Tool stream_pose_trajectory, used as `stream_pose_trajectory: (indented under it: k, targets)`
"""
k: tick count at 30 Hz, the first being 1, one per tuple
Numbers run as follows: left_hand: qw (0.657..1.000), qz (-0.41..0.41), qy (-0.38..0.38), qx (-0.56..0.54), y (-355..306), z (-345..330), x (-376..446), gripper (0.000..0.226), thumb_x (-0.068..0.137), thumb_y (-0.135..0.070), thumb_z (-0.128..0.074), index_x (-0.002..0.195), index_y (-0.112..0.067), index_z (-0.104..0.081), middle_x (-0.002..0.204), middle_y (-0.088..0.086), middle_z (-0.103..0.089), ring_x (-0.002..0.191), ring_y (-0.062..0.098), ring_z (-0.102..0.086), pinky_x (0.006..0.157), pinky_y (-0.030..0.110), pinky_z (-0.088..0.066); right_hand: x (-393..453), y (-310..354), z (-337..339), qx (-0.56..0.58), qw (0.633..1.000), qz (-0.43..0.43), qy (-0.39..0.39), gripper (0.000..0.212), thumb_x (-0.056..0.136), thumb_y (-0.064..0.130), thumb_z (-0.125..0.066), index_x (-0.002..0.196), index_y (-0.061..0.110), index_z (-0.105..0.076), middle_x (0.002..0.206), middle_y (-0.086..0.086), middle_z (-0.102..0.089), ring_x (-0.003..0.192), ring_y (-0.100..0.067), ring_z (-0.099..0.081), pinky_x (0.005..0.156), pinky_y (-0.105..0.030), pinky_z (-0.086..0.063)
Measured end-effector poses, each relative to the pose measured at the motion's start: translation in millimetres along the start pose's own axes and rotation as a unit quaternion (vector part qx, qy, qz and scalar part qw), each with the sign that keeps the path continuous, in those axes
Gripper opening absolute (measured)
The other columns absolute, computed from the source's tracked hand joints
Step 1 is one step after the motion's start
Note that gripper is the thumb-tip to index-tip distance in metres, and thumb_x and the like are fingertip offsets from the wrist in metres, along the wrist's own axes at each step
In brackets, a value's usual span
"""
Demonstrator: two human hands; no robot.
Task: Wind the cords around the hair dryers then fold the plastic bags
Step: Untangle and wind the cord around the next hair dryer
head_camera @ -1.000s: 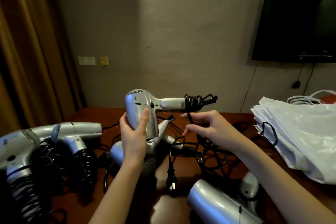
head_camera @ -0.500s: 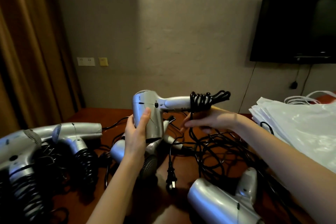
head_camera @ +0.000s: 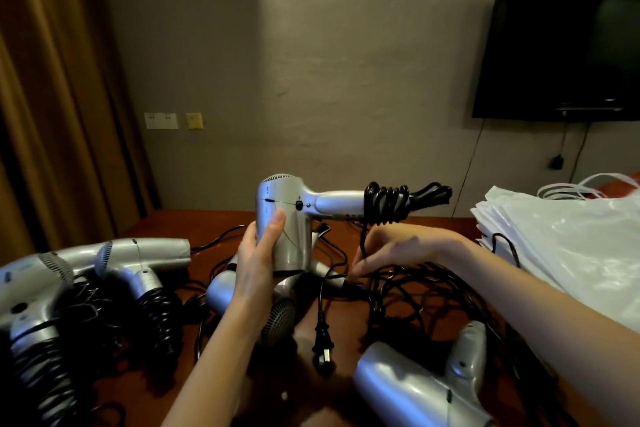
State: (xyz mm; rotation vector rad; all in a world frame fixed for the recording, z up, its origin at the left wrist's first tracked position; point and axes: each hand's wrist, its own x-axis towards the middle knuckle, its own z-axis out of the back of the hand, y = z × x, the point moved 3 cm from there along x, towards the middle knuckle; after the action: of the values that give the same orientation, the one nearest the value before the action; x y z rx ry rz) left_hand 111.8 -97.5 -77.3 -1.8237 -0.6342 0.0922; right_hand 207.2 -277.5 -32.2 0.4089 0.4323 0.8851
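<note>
I had left hand (head_camera: 258,265) clamped on rigid hair dryer (head_camera: 284,218) barrel | right hand (head_camera: 391,253) pinched limp, tangle-prone cord (head_camera: 386,204) below handle coils

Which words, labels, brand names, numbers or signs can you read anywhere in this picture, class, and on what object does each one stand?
No text is readable.
Held hair dryer: small dark marking near the top of its body, too small to read.
Leftmost hair dryer: faint print on its barrel, blurred.
Television: mark on its lower edge, illegible.
Wall sockets: no lettering visible.
</note>
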Motion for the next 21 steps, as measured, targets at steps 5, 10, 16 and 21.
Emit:
stream_pose_trajectory:
  k: [5, 10, 16, 21]
  targets:
    - [0.999, 0.007, 0.044, 0.024, 0, -1, 2, 0.074, 0.068, -0.060, -0.069, 0.119, -0.008, -0.062, 0.099, 0.019, -0.067, 0.084, 0.032, -0.063, 0.075, 0.045, -0.050, 0, -35, 18, 0.121, 0.990, -0.040, -0.059, 0.010, 0.090, 0.023, -0.066, 0.082, 0.018, -0.067, 0.067, 0.011, -0.069, 0.059, 0.006, -0.062, 0.062, -0.010, -0.048]
    - [0.993, -0.021, 0.063, 0.093, 2, 2, 5, 0.072, 0.064, -0.061, -0.067, 0.115, -0.011, -0.061, 0.100, 0.015, -0.069, 0.082, 0.020, -0.067, 0.063, 0.029, -0.053, -14, -34, 43, 0.041, 0.992, -0.012, -0.121, 0.013, 0.086, 0.009, -0.068, 0.074, 0.015, -0.068, 0.062, 0.007, -0.062, 0.053, -0.002, -0.052, 0.054, -0.016, -0.042]
    - [0.980, -0.081, 0.064, 0.169, -5, 2, -1, 0.062, 0.061, -0.064, -0.066, 0.109, -0.025, -0.062, 0.093, -0.009, -0.072, 0.086, 0.007, -0.068, 0.070, 0.022, -0.052, -34, -11, 53, -0.067, 0.991, 0.007, -0.112, 0.028, 0.079, 0.013, -0.072, 0.055, 0.024, -0.060, 0.047, 0.014, -0.053, 0.046, -0.001, -0.045, 0.048, -0.014, -0.035]
    - [0.963, -0.092, 0.083, 0.238, 2, -4, -4, 0.061, 0.062, -0.067, -0.067, 0.115, -0.039, -0.055, 0.101, -0.016, -0.067, 0.096, 0.009, -0.066, 0.088, 0.047, -0.055, -46, -13, 58, -0.028, 0.996, -0.084, 0.017, 0.019, 0.092, 0.017, -0.061, 0.074, 0.013, -0.064, 0.045, 0.007, -0.052, 0.041, -0.005, -0.043, 0.048, -0.016, -0.036]
